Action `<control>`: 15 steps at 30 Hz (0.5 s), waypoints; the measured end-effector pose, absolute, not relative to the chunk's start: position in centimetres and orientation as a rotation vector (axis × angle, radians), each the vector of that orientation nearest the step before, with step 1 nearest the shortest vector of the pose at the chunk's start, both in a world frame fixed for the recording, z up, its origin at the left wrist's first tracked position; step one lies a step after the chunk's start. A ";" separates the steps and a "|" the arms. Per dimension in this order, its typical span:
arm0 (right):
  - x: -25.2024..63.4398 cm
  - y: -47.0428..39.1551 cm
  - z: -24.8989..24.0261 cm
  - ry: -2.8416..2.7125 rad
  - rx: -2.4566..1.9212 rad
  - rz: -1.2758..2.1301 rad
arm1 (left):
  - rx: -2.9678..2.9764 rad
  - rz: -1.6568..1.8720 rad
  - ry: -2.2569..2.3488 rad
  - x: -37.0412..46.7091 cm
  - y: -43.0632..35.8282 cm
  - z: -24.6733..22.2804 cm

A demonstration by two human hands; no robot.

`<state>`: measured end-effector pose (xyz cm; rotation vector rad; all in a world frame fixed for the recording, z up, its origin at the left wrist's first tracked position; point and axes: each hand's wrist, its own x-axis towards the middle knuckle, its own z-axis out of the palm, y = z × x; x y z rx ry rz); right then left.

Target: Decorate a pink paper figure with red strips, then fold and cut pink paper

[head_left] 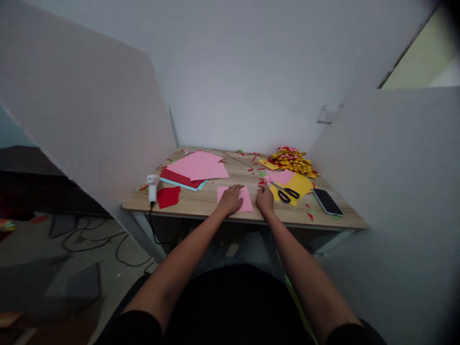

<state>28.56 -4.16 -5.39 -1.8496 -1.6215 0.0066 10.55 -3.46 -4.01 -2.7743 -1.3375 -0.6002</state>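
Note:
My left hand (232, 200) lies with its fingers stretched out on a pink sheet of paper (247, 201) near the table's front edge. Just to the right of that sheet, my right hand (265, 199) rests on the table with its fingers curled in; whether anything is inside them is hidden. Beside it on the right, black-handled scissors (284, 191) lie across yellow paper (301, 184) and a pink piece (283, 177).
Larger pink sheets (199, 165) overlap red and light blue paper at the back left. Closer in are folded red paper (168, 197) and a corded white glue gun (153, 188). A yellow-red paper pile (294, 162), a phone (327, 202) and scattered scraps occupy the right side. Partitions flank the table.

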 end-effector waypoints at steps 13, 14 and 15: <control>26.9 -3.4 -5.1 -1.986 -1.871 -0.067 | -2.868 -0.271 -1.422 12.1 -2.2 -4.8; 26.9 -3.3 -5.0 -2.000 -1.880 -0.073 | -2.874 -0.275 -1.401 12.1 -2.2 -4.7; 26.9 -3.2 -4.8 -2.012 -1.889 -0.077 | -2.876 -0.285 -1.386 12.1 -2.2 -4.7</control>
